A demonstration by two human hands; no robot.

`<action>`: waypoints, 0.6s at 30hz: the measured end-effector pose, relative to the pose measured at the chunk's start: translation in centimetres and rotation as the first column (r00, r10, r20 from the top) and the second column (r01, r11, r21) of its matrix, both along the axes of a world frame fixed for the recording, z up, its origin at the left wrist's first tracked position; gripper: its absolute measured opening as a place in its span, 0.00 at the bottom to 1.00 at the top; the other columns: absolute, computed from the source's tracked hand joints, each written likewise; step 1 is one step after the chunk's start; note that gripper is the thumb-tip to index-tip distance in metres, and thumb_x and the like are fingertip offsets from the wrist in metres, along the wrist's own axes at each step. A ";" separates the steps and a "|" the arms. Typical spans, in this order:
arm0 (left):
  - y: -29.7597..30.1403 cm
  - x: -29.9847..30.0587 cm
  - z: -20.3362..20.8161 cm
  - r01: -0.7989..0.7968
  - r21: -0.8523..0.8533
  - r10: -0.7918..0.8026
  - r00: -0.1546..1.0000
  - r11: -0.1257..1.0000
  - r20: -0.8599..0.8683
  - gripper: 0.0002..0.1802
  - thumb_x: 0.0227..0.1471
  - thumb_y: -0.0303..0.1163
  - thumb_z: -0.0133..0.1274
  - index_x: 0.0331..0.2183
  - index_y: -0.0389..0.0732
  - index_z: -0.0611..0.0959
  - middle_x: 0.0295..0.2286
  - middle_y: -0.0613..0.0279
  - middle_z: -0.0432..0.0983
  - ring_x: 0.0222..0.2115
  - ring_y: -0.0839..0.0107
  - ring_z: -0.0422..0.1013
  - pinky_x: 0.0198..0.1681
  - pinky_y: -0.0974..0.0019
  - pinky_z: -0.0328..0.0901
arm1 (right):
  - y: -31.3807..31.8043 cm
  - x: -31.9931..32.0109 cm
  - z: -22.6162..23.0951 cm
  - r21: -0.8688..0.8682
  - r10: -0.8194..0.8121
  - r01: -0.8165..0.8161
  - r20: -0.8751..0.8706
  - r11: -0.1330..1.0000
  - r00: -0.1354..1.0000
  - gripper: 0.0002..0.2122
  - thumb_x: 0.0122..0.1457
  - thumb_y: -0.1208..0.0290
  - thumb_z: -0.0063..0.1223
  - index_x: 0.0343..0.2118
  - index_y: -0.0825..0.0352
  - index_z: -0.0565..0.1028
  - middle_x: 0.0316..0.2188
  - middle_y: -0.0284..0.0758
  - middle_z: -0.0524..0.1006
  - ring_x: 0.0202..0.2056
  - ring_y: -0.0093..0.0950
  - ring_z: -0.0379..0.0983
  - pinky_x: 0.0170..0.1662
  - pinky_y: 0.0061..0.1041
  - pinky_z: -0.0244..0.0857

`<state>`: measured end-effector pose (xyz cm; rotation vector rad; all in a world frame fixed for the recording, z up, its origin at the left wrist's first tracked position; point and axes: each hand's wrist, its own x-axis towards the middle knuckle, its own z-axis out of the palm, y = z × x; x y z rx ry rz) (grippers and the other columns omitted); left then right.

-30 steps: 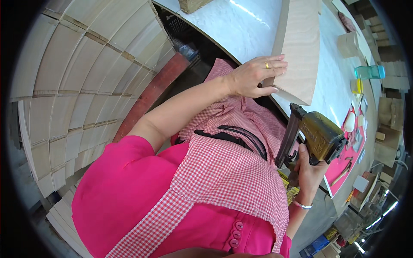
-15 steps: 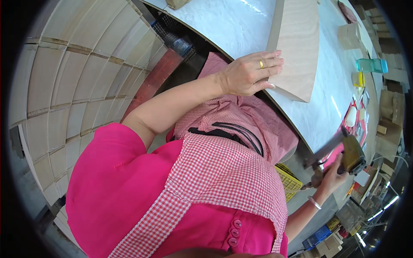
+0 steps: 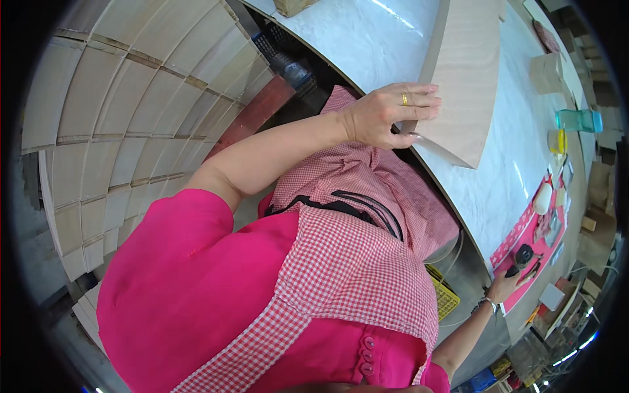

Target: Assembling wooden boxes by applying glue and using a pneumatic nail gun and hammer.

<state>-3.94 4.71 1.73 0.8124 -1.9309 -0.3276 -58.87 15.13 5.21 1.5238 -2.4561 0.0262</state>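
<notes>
My left hand [image 3: 386, 116], with a ring on one finger, holds the near end of a long pale wooden box-like piece [image 3: 466, 78]. Its fingers lie over the top edge and the thumb is lower, by the end. The piece rests on a shiny white marbled tabletop [image 3: 373, 52]. Far to the right, my right hand [image 3: 504, 285] is closed at the table's edge around the grip of a nail gun [image 3: 523, 254]. Only the tool's dark, rounded end shows clearly, over a pink mat [image 3: 517, 298]; the rest is hidden or too small to make out.
Stacked pale wooden boxes [image 3: 124, 105] rise at my left, beside a red beam [image 3: 255, 108]. A wooden block [image 3: 547, 72], a teal bottle [image 3: 578, 120], a yellow container [image 3: 557, 141] and small tools lie along the table's right side. A yellow crate [image 3: 443, 298] stands below.
My right hand has moved down and away with the nail gun, over to the pink mat. The left hand keeps its hold on the wooden piece. The whole view has shifted slightly.
</notes>
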 end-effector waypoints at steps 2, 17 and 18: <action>0.0 0.0 0.0 -0.005 -0.019 0.005 1.000 1.000 0.004 0.29 0.36 0.28 0.63 0.46 0.39 0.81 0.50 0.58 0.74 0.57 0.58 0.64 0.61 0.55 0.60 | -0.4 0.3 -0.4 0.018 0.006 -0.006 -0.011 1.000 1.000 0.27 0.54 0.63 0.51 0.56 0.70 0.65 0.42 0.55 0.76 0.44 0.51 0.74 0.45 0.45 0.68; 0.5 0.1 0.0 -0.061 -0.033 0.064 0.995 0.998 0.074 0.24 0.41 0.30 0.62 0.45 0.41 0.81 0.51 0.59 0.73 0.58 0.61 0.64 0.61 0.49 0.58 | -1.7 7.9 12.1 -0.009 -0.079 0.108 0.626 0.994 0.776 0.18 0.54 0.66 0.63 0.41 0.75 0.74 0.24 0.37 0.77 0.24 0.28 0.74 0.29 0.28 0.68; 0.5 0.2 -0.1 -0.066 -0.034 0.068 0.994 0.997 0.080 0.25 0.41 0.30 0.62 0.45 0.41 0.81 0.51 0.59 0.73 0.58 0.61 0.64 0.61 0.49 0.58 | -1.8 10.1 12.3 0.004 -0.094 0.116 0.616 0.993 0.782 0.18 0.54 0.66 0.63 0.41 0.75 0.74 0.24 0.37 0.77 0.24 0.28 0.74 0.29 0.28 0.68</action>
